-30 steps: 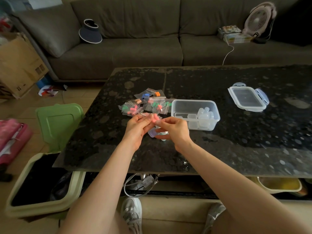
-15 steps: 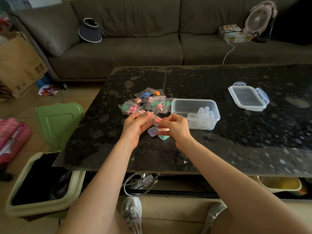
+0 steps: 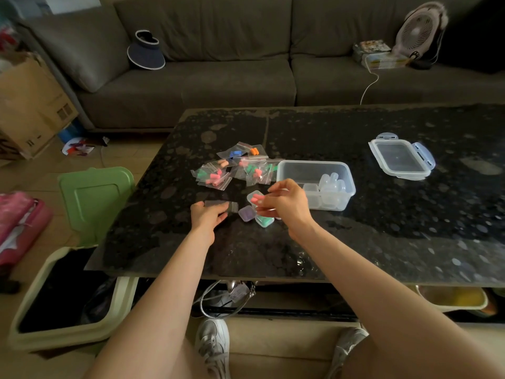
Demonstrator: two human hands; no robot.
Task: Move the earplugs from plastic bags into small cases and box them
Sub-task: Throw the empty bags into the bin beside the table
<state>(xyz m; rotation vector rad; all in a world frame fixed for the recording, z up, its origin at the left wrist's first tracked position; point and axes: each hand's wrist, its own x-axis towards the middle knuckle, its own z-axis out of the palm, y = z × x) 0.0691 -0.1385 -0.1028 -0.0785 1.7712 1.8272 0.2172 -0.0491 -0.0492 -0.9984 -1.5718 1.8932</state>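
At the far left a green bin lid [image 3: 95, 198] leans by the edge of the dark stone table [image 3: 382, 236], above an open bin [image 3: 68, 332] on the floor. On the table, the left hand [image 3: 209, 217] lies low with its fingers curled round a flat clear plastic bag [image 3: 221, 205], which looks empty and sits against the tabletop. Beyond that hand, farther from the person, is a loose pile of small bags [image 3: 235, 170] that still hold earplugs in pink, green, blue and orange. Just right of the left hand, two little cases rest on the table, touching each other: a purple case [image 3: 247, 213] and a green case [image 3: 264, 220]. Right above them the right hand [image 3: 288, 206] pinches a small clear case [image 3: 252, 195] between thumb and fingers, lifted off the table, with pink earplugs [image 3: 257, 199] sitting in it; whether this case's lid is open I cannot tell. Just behind that hand stands a clear plastic box [image 3: 311, 164] without its cover, with several small clear cases [image 3: 329, 184] gathered at its right end. The box's lid [image 3: 400, 160] lies flat on the table well apart to the right.
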